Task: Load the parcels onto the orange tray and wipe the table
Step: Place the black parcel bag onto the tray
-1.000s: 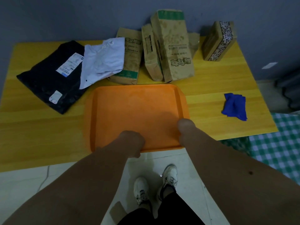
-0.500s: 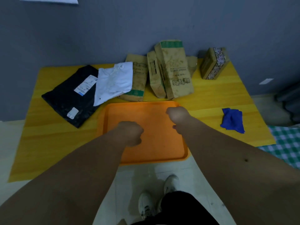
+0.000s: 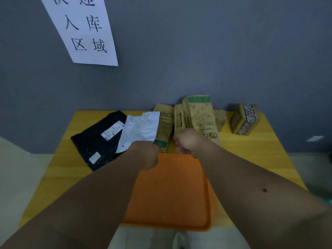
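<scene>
Dim, flat indoor light; soft motion blur throughout, wide-angle bending at edges.

counting along the yellow table [image 3: 255,155] now: one orange tray [image 3: 172,191] at the near edge. three brown paper bags with green bands at the back, the left bag [image 3: 164,126], the narrow middle bag [image 3: 178,117] and the tall right bag [image 3: 201,115]. one black mailer [image 3: 93,141], one white mailer [image 3: 140,130], one patterned box [image 3: 245,118]. that makes six parcels. one crumpled brown wrapper [image 3: 220,118]. two hands, the left hand [image 3: 149,153] and the right hand [image 3: 188,141]. one paper sign [image 3: 84,29] up on the wall.
</scene>
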